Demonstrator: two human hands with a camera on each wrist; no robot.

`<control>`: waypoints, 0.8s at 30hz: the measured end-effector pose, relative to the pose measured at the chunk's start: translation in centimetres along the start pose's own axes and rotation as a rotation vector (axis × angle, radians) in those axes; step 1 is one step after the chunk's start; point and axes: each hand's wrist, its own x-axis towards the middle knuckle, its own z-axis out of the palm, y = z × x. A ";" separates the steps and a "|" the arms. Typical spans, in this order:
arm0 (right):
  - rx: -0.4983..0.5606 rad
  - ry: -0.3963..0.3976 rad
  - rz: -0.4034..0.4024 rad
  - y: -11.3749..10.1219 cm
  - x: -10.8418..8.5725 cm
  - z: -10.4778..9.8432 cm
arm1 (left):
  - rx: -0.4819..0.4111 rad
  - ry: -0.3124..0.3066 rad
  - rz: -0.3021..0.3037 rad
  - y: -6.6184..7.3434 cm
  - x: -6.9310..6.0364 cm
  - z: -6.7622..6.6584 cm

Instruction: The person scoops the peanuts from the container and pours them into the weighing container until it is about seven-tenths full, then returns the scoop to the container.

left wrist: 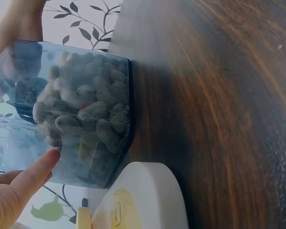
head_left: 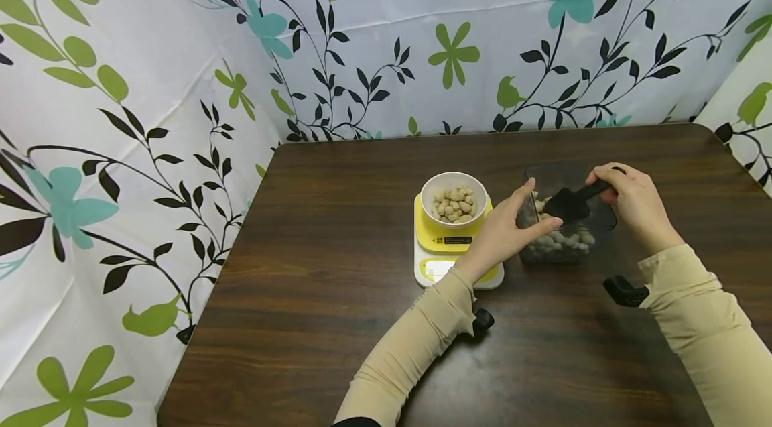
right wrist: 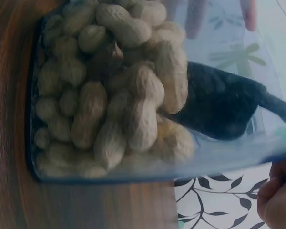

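Note:
A clear, square-sided container of unshelled peanuts stands on the table. My left hand holds its left side, thumb across the near wall and fingers farther back. My right hand grips the handle of a black scoop above the container's right side. The scoop's blade is inside the container, low against the peanuts; whether it carries any cannot be told. Left of the container, a white bowl with peanuts in it sits on a yellow and white kitchen scale.
The dark wooden table extends to the left and in front of the scale. A patterned curtain hangs along its back and left edges. My left forearm crosses over the scale's near right corner.

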 end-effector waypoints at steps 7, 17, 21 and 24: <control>0.077 0.038 0.041 -0.1 0.0 0.2 | -0.011 0.003 0.012 -0.1 0.1 0.1; 0.095 -0.087 -0.020 0.9 -0.1 -0.3 | -0.004 -0.004 -0.004 -0.1 0.0 0.1; 0.165 -0.067 0.019 0.5 0.2 -0.1 | -0.012 -0.005 -0.005 -0.1 0.0 0.1; 0.320 -0.052 0.045 0.2 0.4 0.2 | -0.014 -0.003 -0.007 -0.2 0.0 0.1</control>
